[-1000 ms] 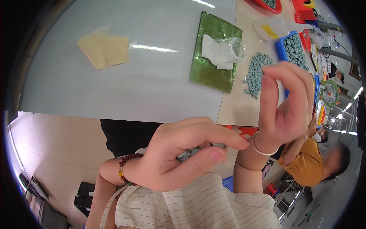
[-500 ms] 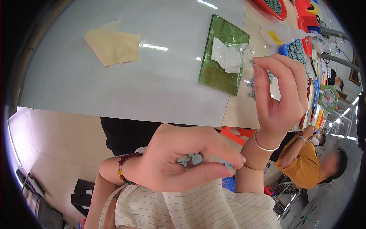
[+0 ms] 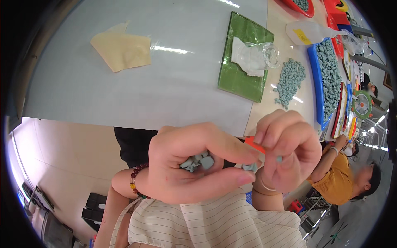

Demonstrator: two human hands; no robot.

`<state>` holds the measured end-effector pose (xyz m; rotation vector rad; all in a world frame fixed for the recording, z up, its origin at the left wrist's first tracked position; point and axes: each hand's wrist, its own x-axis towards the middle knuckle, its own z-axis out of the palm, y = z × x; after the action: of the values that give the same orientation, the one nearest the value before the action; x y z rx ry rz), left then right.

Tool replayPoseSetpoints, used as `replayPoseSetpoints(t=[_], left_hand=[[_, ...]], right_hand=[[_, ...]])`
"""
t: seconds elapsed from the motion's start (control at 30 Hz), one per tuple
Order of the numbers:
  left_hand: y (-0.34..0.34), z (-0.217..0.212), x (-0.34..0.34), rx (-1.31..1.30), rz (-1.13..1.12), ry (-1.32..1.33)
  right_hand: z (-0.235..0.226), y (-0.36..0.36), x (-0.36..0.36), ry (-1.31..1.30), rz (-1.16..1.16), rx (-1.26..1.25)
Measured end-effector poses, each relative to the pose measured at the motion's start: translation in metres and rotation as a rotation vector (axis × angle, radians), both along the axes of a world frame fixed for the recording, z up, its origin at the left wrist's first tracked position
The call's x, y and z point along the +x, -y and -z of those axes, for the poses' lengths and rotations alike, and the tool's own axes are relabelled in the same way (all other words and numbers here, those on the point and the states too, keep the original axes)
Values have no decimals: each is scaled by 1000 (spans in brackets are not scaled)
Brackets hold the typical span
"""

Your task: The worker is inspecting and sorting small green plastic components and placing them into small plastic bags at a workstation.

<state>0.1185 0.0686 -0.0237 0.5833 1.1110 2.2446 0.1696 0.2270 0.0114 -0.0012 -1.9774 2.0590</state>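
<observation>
Pale grey table [image 3: 173, 95] fills the upper frame, its near edge running above both hands, with bare room left of the green mat [image 3: 244, 76]. Cupped at lower centre, the left hand [image 3: 190, 165] curls around small grey-blue pieces [image 3: 196, 161], mostly hidden by its fingers. Just right, the right hand [image 3: 289, 151] is bent inward, fingertips pinching one piece [image 3: 280, 158], barely visible.

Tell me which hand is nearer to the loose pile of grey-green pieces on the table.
Right. The right hand is raised just below the loose pile, at the table's near edge. The left hand, cupping similar pieces, sits farther left and lower.
</observation>
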Motion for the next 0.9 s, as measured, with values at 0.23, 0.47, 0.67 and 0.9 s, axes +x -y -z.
replayPoseSetpoints(t=[0.23, 0.47, 0.67, 0.9], left_hand=[[2, 1, -3, -35, 26, -159], [-8, -3, 11, 7, -131, 75], [-11, 2, 9, 46, -121, 0], [-1, -2, -2, -31, 47, -67]], right_hand=[[0, 6, 8, -62, 28, 247], [-8, 4, 8, -107, 68, 563], [-14, -14, 10, -275, -89, 846], [-11, -8, 10, -305, -60, 893]])
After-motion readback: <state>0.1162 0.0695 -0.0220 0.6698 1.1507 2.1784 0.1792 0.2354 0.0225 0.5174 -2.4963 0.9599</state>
